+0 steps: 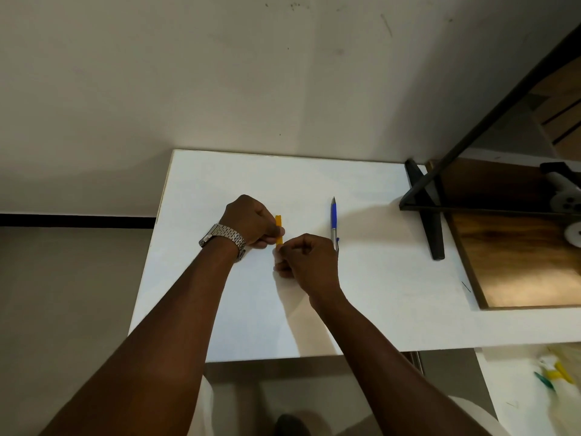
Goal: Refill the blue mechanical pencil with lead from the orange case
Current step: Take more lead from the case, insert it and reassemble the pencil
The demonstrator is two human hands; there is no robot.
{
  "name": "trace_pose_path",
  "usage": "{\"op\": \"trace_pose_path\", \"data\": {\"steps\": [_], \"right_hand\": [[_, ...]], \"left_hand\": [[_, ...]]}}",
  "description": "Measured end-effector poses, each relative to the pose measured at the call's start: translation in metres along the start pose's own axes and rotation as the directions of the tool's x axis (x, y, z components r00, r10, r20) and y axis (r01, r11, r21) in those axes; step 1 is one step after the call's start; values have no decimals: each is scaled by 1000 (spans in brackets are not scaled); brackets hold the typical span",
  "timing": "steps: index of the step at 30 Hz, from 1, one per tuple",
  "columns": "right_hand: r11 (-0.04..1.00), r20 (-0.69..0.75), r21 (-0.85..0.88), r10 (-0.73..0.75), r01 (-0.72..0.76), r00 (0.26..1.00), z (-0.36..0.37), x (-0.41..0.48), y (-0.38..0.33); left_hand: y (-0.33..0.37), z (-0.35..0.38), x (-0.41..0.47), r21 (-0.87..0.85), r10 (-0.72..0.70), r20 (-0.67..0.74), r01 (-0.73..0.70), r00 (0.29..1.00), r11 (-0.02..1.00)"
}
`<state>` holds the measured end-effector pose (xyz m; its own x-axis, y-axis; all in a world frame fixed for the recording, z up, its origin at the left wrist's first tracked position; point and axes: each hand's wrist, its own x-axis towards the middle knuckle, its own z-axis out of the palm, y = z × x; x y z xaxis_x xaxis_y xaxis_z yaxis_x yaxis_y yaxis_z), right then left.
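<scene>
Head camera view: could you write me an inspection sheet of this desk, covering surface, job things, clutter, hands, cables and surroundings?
Surface: white table, mostly bare.
Job's things: orange case held over the table; blue mechanical pencil lying on the table to its right, untouched.
Clutter: a thin dark stick, possibly a lead, near the wooden board.
Hands: left hand, with a wristwatch, grips the case; right hand pinches its near end.
Cables: nothing seen.
Surroundings: plain wall, black metal frame, blurred items far right.
</scene>
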<state>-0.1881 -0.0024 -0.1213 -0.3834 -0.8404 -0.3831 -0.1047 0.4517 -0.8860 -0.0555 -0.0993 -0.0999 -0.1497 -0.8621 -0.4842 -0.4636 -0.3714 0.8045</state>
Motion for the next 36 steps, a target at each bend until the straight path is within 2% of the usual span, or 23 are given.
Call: {"op": "trace_pose_path", "data": {"steps": [5,7,9,11,14,16,19,21,24,28,30,33,34,36], "right_hand": [[972,-108,-108,-221,210,969,-28,6,-26],[920,-168,-254,-346,299,923,-50,13,-40],[820,-138,-475,-430,321,892,-71,19,-46],[722,-77,-648,-378,242,922,-82,21,-44],[624,-61,-779,-177,64,982,-80,21,-34],[629,-71,-777,-96,5,993,-76,21,-32],[697,-79,-716,-29,-37,996,-73,22,-34],[696,-86,-716,-10,-55,996,-73,22,-35],[602,-117,-797,-94,-37,989,-77,20,-42],[494,-96,-868,-270,52,958,-88,10,-67],[503,-79,-859,-310,93,948,-93,4,-80],[585,-53,-796,-328,159,943,-104,-3,-96],[646,-50,-739,-339,194,940,-108,-5,-99],[798,-65,-543,-352,262,934,-113,-3,-101]], "left_hand": [[0,1,0,26,21,-12,-21,1000,999],[0,1,-1,-2,17,-5,-17,1000,1000],[1,-2,-1,-49,12,-1,-12,1000,999],[3,-5,-1,-75,16,-6,-16,1000,997],[10,-6,0,-30,59,-28,-60,998,998],[14,-2,0,7,119,-15,-119,993,993],[18,6,-2,89,247,65,-252,967,964],[21,13,-5,178,333,100,-346,938,921],[25,28,-12,275,470,121,-484,874,830],[36,48,-22,485,675,168,-656,718,578],[43,54,-27,542,749,149,-687,645,484],[47,58,-33,557,802,96,-700,589,447],[47,58,-33,508,789,91,-710,608,488],[48,59,-33,288,703,94,-695,705,659]]}}
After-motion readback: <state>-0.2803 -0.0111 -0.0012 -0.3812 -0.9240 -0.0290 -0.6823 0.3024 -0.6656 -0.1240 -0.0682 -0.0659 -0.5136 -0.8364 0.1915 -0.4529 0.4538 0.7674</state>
